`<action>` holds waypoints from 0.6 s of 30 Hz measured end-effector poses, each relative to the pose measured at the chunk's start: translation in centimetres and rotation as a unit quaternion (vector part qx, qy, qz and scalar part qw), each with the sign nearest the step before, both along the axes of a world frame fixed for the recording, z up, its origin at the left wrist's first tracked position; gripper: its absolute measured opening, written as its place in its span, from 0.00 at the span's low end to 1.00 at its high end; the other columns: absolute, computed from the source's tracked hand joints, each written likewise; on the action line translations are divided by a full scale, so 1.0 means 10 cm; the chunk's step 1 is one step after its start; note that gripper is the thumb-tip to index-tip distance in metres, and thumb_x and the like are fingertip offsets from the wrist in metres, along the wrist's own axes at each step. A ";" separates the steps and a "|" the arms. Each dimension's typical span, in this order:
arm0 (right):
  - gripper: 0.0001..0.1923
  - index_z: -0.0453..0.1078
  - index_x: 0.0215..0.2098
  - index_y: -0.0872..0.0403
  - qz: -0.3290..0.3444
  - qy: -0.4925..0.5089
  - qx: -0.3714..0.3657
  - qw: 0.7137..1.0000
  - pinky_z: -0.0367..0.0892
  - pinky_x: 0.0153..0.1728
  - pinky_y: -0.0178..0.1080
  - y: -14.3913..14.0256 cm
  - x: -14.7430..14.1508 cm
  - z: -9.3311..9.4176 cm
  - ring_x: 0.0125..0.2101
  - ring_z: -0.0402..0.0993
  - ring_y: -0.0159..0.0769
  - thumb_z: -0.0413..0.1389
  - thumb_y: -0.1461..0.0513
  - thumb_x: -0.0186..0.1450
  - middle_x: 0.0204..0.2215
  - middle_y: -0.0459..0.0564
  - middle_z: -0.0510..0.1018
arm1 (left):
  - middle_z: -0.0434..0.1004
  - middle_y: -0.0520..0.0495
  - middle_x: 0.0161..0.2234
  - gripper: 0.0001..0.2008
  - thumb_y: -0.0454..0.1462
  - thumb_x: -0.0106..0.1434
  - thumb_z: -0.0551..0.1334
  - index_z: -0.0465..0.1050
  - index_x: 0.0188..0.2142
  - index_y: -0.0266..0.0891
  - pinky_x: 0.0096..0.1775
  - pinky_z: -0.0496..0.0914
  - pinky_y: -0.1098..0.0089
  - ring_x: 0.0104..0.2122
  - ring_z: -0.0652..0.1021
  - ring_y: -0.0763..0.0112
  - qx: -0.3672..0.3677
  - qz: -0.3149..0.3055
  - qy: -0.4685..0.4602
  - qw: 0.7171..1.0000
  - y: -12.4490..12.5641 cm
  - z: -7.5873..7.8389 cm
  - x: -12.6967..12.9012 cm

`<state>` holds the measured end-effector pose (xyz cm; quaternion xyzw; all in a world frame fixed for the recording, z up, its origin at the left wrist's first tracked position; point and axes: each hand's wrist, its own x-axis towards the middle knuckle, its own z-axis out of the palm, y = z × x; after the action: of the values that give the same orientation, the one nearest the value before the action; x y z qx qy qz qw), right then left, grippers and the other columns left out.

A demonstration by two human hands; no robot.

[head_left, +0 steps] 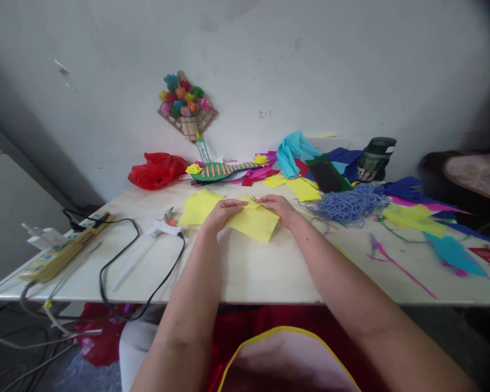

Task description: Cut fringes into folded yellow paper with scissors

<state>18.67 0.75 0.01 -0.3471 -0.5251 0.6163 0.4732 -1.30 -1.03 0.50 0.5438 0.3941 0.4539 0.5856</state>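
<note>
While both arms reach forward over the table (245,272), the head view shows the following.

Left hand: the left hand (222,213) lies on the near-left part of a yellow paper sheet (255,223), fingers curled down and pinching its upper edge.

Right hand: the right hand (280,208) is closed on the same upper edge from the other side, fingertips meeting the left hand's near the middle of the sheet.

Yellow paper sheet: it rests flat on the table between the two hands, a corner pointing toward the person; whether the top edge is folded over I cannot tell for sure.

Second yellow piece: another yellow paper (198,208) lies just left of the held sheet, partly under the left hand.

Glue gun: a white glue gun (163,226) lies left of the hands, near the second yellow piece, its black cord (118,272) looping toward the table's near edge.

Power strip: a yellowish power strip (63,247) sits at the far left of the table, well apart from the hands.

Blue yarn: a tangle of blue yarn (349,204) lies right of the right hand, near the wrist.

Paper scraps: coloured paper scraps (433,228) spread over the right side of the table.

Red bag: a red plastic bag (157,170) sits at the back by the wall.

Flower craft: a paper flower basket (187,103) hangs on the wall above the table.
</note>
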 end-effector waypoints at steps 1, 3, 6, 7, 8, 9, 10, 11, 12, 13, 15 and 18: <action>0.10 0.72 0.26 0.55 0.002 -0.001 -0.001 1.000 0.61 0.25 0.34 -0.01 0.00 0.01 0.21 0.69 0.31 0.58 0.64 0.43 0.19 0.45 0.75 | 0.77 0.46 0.26 0.18 0.37 0.44 0.65 0.75 0.37 0.35 0.31 0.68 0.69 0.25 0.75 0.70 0.000 -0.003 0.001 1.000 0.00 0.00 0.00; 0.09 0.72 0.25 0.55 0.003 -0.005 0.003 1.000 0.60 0.23 0.33 -0.02 -0.01 0.02 0.20 0.68 0.31 0.57 0.64 0.44 0.18 0.44 0.74 | 0.77 0.46 0.25 0.17 0.36 0.44 0.64 0.76 0.37 0.35 0.31 0.68 0.69 0.24 0.75 0.70 0.000 -0.009 0.004 1.000 0.01 0.00 0.00; 0.07 0.71 0.24 0.55 0.009 0.006 0.029 1.000 0.59 0.22 0.33 -0.03 -0.01 0.02 0.19 0.67 0.30 0.56 0.60 0.47 0.17 0.45 0.73 | 0.77 0.45 0.26 0.15 0.38 0.46 0.63 0.76 0.35 0.34 0.31 0.68 0.68 0.26 0.75 0.68 0.011 -0.007 -0.002 1.000 0.00 0.01 0.00; 0.08 0.70 0.24 0.55 0.009 0.010 0.039 0.999 0.59 0.22 0.33 -0.03 -0.01 0.02 0.19 0.67 0.30 0.56 0.59 0.48 0.18 0.45 0.72 | 0.77 0.45 0.27 0.15 0.39 0.46 0.63 0.76 0.34 0.34 0.31 0.68 0.68 0.26 0.75 0.68 0.014 -0.001 0.001 1.000 -0.01 0.01 0.01; 0.09 0.70 0.24 0.55 0.006 0.010 0.047 0.999 0.59 0.22 0.32 -0.03 -0.01 0.01 0.20 0.67 0.30 0.56 0.57 0.49 0.18 0.44 0.72 | 0.77 0.45 0.27 0.15 0.40 0.46 0.64 0.76 0.33 0.34 0.31 0.68 0.69 0.26 0.75 0.68 0.016 0.006 0.008 1.000 -0.01 0.02 0.01; 0.10 0.69 0.23 0.55 -0.001 0.004 0.052 0.999 0.59 0.22 0.32 -0.03 -0.02 0.01 0.20 0.67 0.29 0.57 0.56 0.49 0.18 0.44 0.72 | 0.77 0.45 0.27 0.16 0.40 0.45 0.65 0.76 0.33 0.33 0.30 0.68 0.69 0.25 0.75 0.69 0.017 0.013 0.019 1.000 -0.02 0.02 0.02; 0.10 0.68 0.23 0.55 -0.010 -0.008 0.057 0.998 0.59 0.22 0.32 -0.04 -0.02 0.00 0.19 0.66 0.29 0.59 0.56 0.48 0.18 0.43 0.72 | 0.77 0.45 0.27 0.17 0.41 0.44 0.66 0.76 0.34 0.33 0.30 0.68 0.69 0.25 0.75 0.69 0.018 0.016 0.030 0.999 -0.02 0.03 0.02; 0.11 0.68 0.24 0.54 -0.019 -0.021 0.060 0.998 0.59 0.22 0.32 -0.04 -0.03 0.00 0.19 0.67 0.29 0.60 0.56 0.47 0.18 0.42 0.72 | 0.77 0.45 0.27 0.19 0.40 0.44 0.67 0.75 0.35 0.34 0.31 0.69 0.68 0.25 0.75 0.69 0.019 0.016 0.039 0.999 -0.03 0.03 0.03; 0.12 0.68 0.25 0.54 -0.025 -0.033 0.061 0.997 0.60 0.23 0.33 -0.03 -0.04 0.00 0.19 0.67 0.29 0.61 0.56 0.46 0.19 0.42 0.73 | 0.77 0.45 0.28 0.21 0.41 0.43 0.68 0.74 0.38 0.34 0.32 0.69 0.68 0.26 0.76 0.69 0.021 0.013 0.045 0.999 -0.03 0.03 0.03; 0.13 0.68 0.27 0.53 -0.030 -0.041 0.061 0.997 0.61 0.23 0.33 -0.03 -0.04 0.00 0.20 0.68 0.30 0.61 0.57 0.45 0.20 0.43 0.73 | 0.77 0.45 0.29 0.23 0.41 0.43 0.68 0.73 0.40 0.35 0.33 0.69 0.67 0.26 0.76 0.68 0.026 0.007 0.047 0.999 -0.03 0.03 0.04; 0.15 0.69 0.31 0.53 -0.038 -0.047 0.057 0.997 0.63 0.24 0.35 -0.03 -0.05 0.00 0.21 0.70 0.32 0.61 0.57 0.46 0.21 0.44 0.75 | 0.77 0.45 0.31 0.26 0.42 0.43 0.68 0.71 0.43 0.35 0.34 0.69 0.67 0.28 0.76 0.68 0.036 -0.003 0.045 0.998 -0.03 0.02 0.04; 0.14 0.70 0.32 0.53 -0.055 -0.061 0.051 0.995 0.64 0.25 0.35 -0.02 -0.06 0.00 0.22 0.70 0.31 0.60 0.58 0.47 0.22 0.45 0.75 | 0.77 0.45 0.31 0.27 0.42 0.44 0.68 0.71 0.44 0.35 0.35 0.69 0.68 0.29 0.76 0.68 0.054 -0.006 0.050 0.997 -0.02 0.01 0.04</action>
<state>18.04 0.51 0.04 -0.3880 -0.5641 0.5389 0.4907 -0.94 -1.21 0.64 0.5990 0.3943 0.4430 0.5380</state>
